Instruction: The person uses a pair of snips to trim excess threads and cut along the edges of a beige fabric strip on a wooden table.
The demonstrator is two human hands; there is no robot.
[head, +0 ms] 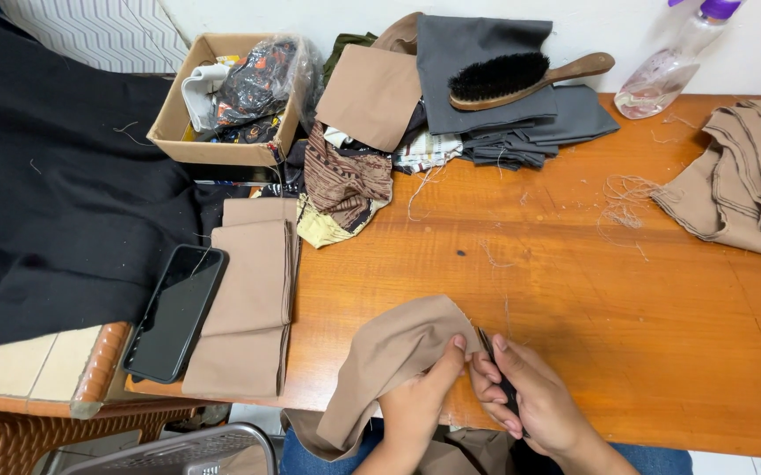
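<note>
My left hand [420,400] pinches the edge of a tan cloth piece [393,352] that drapes off the near edge of the wooden table [574,264]. The thumb presses the cloth's right corner. My right hand [530,396] sits right beside it, gripping a small dark metal cutting tool [496,365] whose tip points up at that same corner of the cloth. Both hands touch near the table's front edge.
A folded tan cloth stack [253,290] and a black phone [176,312] lie at the left. Black fabric [55,193], a cardboard box [226,92], grey cloths with a wooden brush [521,77], a spray bottle [670,62] and tan pieces [750,176] line the back.
</note>
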